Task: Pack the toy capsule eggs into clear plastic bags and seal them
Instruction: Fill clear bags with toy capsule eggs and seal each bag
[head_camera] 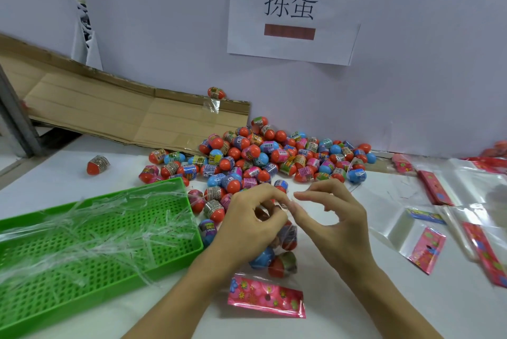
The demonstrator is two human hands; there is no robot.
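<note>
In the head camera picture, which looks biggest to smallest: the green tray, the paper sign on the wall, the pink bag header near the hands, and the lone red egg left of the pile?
1. green tray
2. paper sign
3. pink bag header
4. lone red egg

The tray lies nearer the camera than the sign, so that ranking is only as pictured.

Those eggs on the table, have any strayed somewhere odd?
Yes. One egg lies alone on the table, left of the main pile. Another is perched on the top edge of the flattened cardboard against the wall.
</note>
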